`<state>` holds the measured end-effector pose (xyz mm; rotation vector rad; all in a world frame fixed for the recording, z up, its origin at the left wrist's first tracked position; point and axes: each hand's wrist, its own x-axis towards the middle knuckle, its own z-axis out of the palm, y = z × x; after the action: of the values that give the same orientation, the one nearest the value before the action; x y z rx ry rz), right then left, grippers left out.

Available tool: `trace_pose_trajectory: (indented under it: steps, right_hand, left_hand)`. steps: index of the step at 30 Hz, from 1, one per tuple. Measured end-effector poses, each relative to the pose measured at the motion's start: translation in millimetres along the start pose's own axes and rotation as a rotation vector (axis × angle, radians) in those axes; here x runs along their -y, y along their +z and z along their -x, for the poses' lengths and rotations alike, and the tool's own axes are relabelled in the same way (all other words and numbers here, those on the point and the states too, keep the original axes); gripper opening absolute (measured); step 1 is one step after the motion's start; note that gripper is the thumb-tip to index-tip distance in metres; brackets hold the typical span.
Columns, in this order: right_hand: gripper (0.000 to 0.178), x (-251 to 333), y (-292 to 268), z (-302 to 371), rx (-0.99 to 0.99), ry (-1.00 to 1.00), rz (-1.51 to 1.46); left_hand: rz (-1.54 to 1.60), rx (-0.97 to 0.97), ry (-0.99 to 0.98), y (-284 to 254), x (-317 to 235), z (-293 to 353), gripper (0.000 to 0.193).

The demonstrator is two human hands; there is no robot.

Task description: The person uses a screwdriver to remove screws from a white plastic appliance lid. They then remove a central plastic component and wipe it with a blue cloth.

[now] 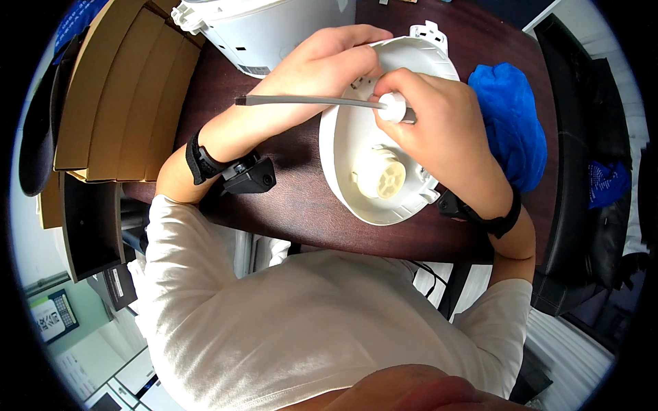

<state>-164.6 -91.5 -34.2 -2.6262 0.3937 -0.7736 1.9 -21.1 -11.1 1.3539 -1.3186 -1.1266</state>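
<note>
An oval white plastic shell (337, 164) rests on the dark table, its hollow side facing up. A round cream-coloured plastic piece (381, 174) sits inside its near end. My left hand (329, 65) is closed on the shell's far left edge, the fingertips partly hidden behind the rim. Over the shell's right side, my right hand (439, 113) is closed around a screwdriver (308, 101) with a white and grey handle. The grey shaft points left across my left hand, its dark tip in the air. My right fingertips reach down into the shell, and what they touch there is hidden.
A large white plastic housing (274, 34) stands at the far left of the table (295, 198). Cardboard boxes (127, 96) are stacked on the left. Crumpled blue cloth (510, 127) lies to the right, beside a black chair (582, 157). Black camera straps sit on both wrists.
</note>
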Motion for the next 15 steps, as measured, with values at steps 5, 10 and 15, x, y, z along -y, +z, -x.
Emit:
trace_pose_trajectory:
  steps: [5,10,15]
  right_hand:
    - [0.029,-1.4,3.3,0.1,-0.007,-0.028,-0.021]
    - [0.030,-3.5,-0.2,-1.3,0.000,-0.052,-0.068]
    - [0.031,-1.7,0.2,0.6,0.016,-0.011,0.012]
  left_hand:
    - [-0.031,0.002,-0.004,0.1,1.6,-0.8,0.048]
    - [-0.013,0.012,-0.006,-0.7,2.4,-0.4,0.048]
    - [-0.023,0.002,0.018,-0.7,4.5,-1.0,0.049]
